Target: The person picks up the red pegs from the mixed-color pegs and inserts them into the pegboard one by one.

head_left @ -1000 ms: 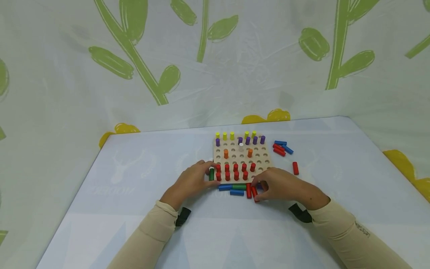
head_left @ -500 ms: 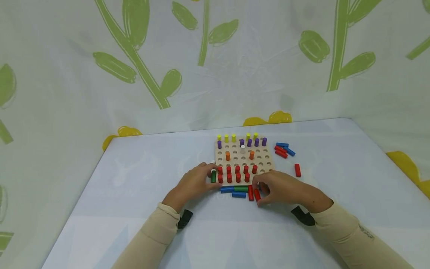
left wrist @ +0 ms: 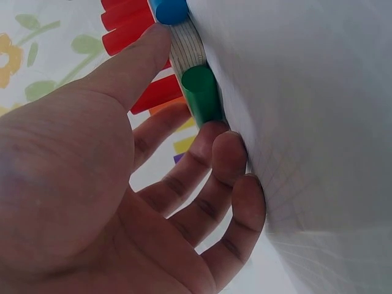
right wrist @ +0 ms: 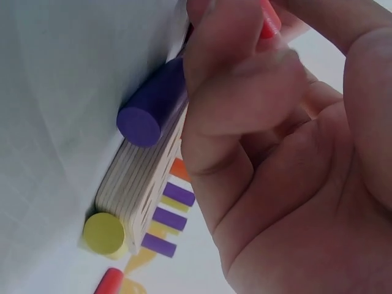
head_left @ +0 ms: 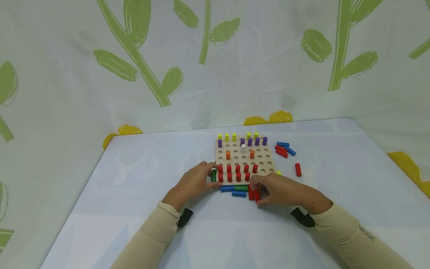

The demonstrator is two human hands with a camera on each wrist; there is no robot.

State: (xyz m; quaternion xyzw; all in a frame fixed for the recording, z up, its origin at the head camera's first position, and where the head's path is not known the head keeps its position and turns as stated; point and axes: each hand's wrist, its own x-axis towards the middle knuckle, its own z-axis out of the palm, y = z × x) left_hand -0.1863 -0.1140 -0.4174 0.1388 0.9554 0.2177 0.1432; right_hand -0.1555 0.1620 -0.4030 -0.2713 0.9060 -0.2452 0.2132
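In the head view, the wooden board (head_left: 267,167) lies on the table (head_left: 215,231). The left hand (head_left: 196,179) is spread wide at its near left corner. The right hand (head_left: 280,189) pinches a red peg (head_left: 257,197) before the near edge. In the left wrist view, the thumb (left wrist: 131,67) is near a blue peg (left wrist: 171,8), the fingers (left wrist: 208,205) beside a green peg (left wrist: 203,98). In the right wrist view, a purple peg (right wrist: 147,113) and a yellow peg (right wrist: 104,234) lie just beside the board.
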